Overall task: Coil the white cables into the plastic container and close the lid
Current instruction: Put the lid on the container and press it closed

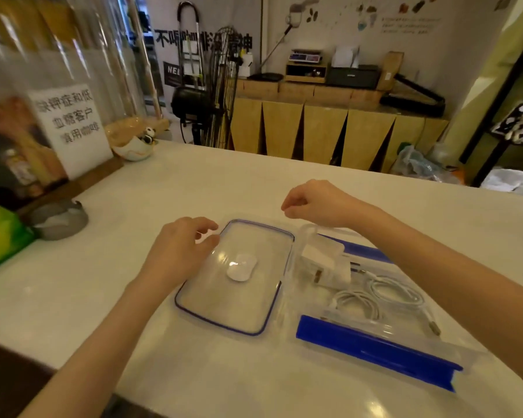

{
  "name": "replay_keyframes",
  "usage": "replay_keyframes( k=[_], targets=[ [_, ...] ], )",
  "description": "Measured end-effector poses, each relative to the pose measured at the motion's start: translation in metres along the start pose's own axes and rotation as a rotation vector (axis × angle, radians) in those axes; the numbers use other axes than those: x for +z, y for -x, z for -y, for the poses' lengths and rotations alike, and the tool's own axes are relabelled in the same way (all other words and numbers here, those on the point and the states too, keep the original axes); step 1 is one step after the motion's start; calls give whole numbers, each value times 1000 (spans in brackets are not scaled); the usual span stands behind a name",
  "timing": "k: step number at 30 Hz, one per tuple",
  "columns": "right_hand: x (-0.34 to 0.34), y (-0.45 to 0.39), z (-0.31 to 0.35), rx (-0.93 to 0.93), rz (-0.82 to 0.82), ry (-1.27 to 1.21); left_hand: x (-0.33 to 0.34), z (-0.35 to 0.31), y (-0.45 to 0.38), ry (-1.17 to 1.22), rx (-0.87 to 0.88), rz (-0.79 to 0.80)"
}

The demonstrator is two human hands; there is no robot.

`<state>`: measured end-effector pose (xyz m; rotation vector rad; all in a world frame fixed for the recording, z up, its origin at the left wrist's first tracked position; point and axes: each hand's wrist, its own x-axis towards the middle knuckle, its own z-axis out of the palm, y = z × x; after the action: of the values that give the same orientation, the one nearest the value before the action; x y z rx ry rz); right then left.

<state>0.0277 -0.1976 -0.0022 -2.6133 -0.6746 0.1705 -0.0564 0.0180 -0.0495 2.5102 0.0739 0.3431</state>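
Note:
A clear plastic lid [248, 309] with a blue seal lies flat on the white counter, a white oval knob [241, 270] at its middle. My left hand [181, 251] pinches the lid's far left corner. Right beside the lid stands the clear container [372, 349] with blue side latches. Inside it lie coiled white cables [384, 297] and a white charger plug [323, 257]. My right hand [317, 203] hovers above the container's far end, fingers curled with nothing in them.
A grey dish [58, 220] and a green bag [0, 233] sit at the counter's left edge. A sign on a wooden stand [73, 131] and a small panda bowl [136, 146] are at the far left. Beyond the counter are a fan and wooden cabinets.

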Motion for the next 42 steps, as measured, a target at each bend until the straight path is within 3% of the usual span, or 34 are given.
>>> replay_keyframes(
  k=[5,9,17,20,24,29,33,37,42],
  targets=[
    [16,-36,-5,178,262,218,10,26,-1,-90,-203,51],
    [20,-44,-6,200,300,223,11,24,0,-21,-216,80],
    [9,-44,-11,256,93,30,-1,12,-17,27,10,-115],
    [-8,-34,-16,230,-51,-95,-19,-7,-27,244,24,-137],
    [-28,-15,-23,188,-307,-224,-37,-37,-33,689,34,2],
    [-50,21,-37,154,-584,-532,-48,-83,-22,710,398,37],
    [-61,59,-50,206,-659,-918,-39,-112,-8,380,767,14],
    [-53,98,-66,314,-695,-980,-7,-125,8,22,1025,101],
    [-31,147,-80,328,-801,-808,25,-131,27,-12,1115,261]
  ],
)
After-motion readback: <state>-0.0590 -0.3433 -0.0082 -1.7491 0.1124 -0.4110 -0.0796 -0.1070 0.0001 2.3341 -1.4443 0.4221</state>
